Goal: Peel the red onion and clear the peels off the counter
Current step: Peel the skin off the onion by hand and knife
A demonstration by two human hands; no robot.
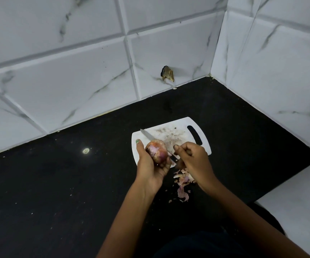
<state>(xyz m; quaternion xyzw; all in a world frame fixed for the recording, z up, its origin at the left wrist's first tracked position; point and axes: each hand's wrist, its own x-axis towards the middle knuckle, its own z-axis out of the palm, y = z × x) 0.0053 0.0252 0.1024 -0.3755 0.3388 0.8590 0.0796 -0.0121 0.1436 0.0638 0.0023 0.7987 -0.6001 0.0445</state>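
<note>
Hands: left (151, 164) grips onion (157, 150); right (192, 158) seemingly pinching peel.

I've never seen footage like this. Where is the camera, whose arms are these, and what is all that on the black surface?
There is no machine here: a person wears a camera on the head, so this single picture looks forward and down at their own two arms. The left hand holds a red onion, partly peeled. The right hand is curled beside it, seemingly pulling skin away; what it pinches is too small to tell. Under the hands, on the black counter, lies a white cutting board with a knife resting on it. A pile of peels sits on the counter just in front of the board. White tiled walls meet in a corner behind.
</note>
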